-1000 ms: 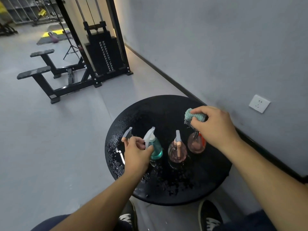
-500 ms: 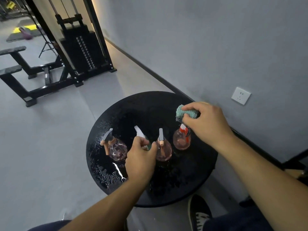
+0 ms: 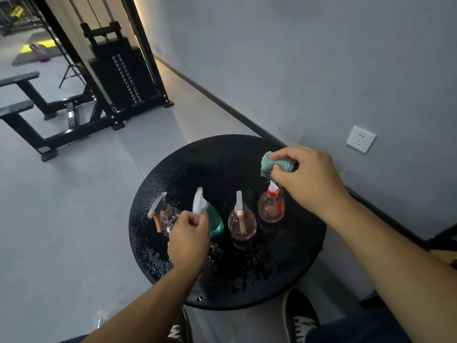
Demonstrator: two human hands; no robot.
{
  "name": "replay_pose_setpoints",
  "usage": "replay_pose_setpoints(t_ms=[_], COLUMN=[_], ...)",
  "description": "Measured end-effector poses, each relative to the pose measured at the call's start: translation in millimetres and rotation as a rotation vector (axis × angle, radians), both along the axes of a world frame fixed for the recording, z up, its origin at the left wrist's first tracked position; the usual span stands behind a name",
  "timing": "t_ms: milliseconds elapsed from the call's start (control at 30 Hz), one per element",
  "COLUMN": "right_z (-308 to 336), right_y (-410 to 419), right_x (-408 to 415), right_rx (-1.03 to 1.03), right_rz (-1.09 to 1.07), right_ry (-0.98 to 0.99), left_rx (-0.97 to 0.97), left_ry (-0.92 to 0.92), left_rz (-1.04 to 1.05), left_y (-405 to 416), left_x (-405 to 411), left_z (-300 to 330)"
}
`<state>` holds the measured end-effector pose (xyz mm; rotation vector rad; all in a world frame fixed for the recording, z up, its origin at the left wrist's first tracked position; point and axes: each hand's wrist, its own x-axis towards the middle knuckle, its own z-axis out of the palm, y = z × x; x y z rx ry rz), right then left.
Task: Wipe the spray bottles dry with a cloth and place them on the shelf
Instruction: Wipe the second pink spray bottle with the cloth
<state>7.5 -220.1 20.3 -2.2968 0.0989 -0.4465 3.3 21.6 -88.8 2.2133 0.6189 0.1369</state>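
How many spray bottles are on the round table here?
4, in a row: clear bottle leftmost, teal bottle at the left hand, pink bottle, red-capped bottle under the right hand's cloth.

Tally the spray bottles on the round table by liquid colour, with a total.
Pink or clear bottles: 3 (left end bottle, third bottle, red-collared bottle)
Teal bottle: 1
Total: 4 on the table

Left hand [image 3: 189, 240] pinches teal bottle [image 3: 214, 220]; right hand [image 3: 312, 184] grips cloth [image 3: 277, 165].
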Motion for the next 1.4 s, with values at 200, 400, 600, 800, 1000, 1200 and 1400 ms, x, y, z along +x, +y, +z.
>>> replay_pose_setpoints(t_ms=[200,400,600,800,1000,1200,1400], right_z=[1,0,-2,-8,-12,-11,-10], right_y=[5,8,6,2,-5,-9,-9], right_x=[-1,-1,1,3,7,7,6], right_rx=[0.013,0.022,0.002,-0.005,-0.011,-0.020,-0.029], right_rz=[0.011,0.035,0.038,0.039,0.033,0.010,0.021], right_ry=[-0.003,0.005,0.011,0.040,0.049,0.046,0.042], left_rx=[-0.059,-0.123,-0.180,-0.372,-0.468,-0.433,-0.466], left_ry=[0.012,-0.059,-0.027,0.096,0.166,0.082,0.056], left_rz=[0.065,-0.202,-0.495,-0.634,-0.734,-0.686,-0.544], left_y=[13,-1,-16,-33,-40,-35,-37], left_x=[-1,-20,6,37,54,50,39], left_z=[1,-9,-17,-16,-19,-33,-36])
